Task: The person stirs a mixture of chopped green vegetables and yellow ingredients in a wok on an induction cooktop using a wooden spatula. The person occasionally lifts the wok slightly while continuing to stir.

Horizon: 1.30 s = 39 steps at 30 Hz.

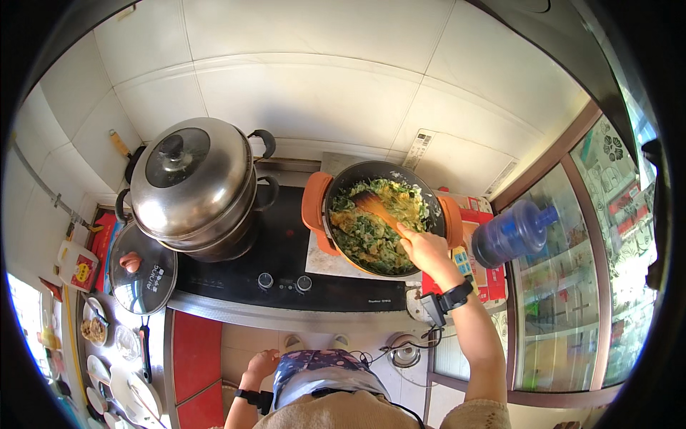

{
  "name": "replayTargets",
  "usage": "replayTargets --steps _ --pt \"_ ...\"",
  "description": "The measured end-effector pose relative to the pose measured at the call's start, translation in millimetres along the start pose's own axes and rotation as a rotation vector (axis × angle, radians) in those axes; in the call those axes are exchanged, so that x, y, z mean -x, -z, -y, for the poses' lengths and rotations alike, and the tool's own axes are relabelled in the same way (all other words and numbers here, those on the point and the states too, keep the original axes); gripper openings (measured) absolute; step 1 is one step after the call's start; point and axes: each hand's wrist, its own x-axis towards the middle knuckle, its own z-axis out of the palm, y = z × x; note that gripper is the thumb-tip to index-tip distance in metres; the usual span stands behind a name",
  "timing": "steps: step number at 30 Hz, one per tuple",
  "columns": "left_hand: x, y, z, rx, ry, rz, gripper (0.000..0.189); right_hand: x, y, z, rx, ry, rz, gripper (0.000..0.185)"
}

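My right hand [426, 252] grips the handle of a wooden spatula [379, 208]. The spatula's blade rests in a chopped mix of greens and egg [370, 241], partly buried in it. That mix fills a dark-lined pot [343, 179] with orange side handles, standing on a pale stone-look slab [317, 254] at the right of the black cooktop [343, 295]. My left hand [263, 363] hangs low beside my body, away from the counter. Its fingers look loosely curled; no object shows in it, and the palm side is hidden.
A lidded steel steamer [198, 187] stands on the left of the cooktop. Beside it leans a glass lid [143, 273] with a dark rim. Plates [134, 397] and a white jug [77, 265] crowd the left counter. At right, a blue water bottle [506, 236] lies near a glass-doored cabinet [557, 300].
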Motion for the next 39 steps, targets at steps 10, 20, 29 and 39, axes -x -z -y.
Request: replayTargets --steps 10,20,29,39 --pt "4.7 -3.3 6.4 -0.027 0.042 0.020 0.033 -17.9 -12.9 5.2 0.028 -0.066 0.127 0.039" --pt "-1.9 1.1 -0.2 -0.028 -0.015 -0.029 0.028 -1.9 -3.1 21.9 -0.002 0.003 0.063 0.038" --pt "-1.8 3.9 -3.4 -0.040 -0.010 -0.009 0.031 19.9 7.0 25.7 0.001 0.041 0.143 0.038" --pt "-5.1 0.9 1.5 -0.046 0.010 0.045 0.033 10.4 12.8 -13.1 -0.063 -0.159 -0.027 0.039"
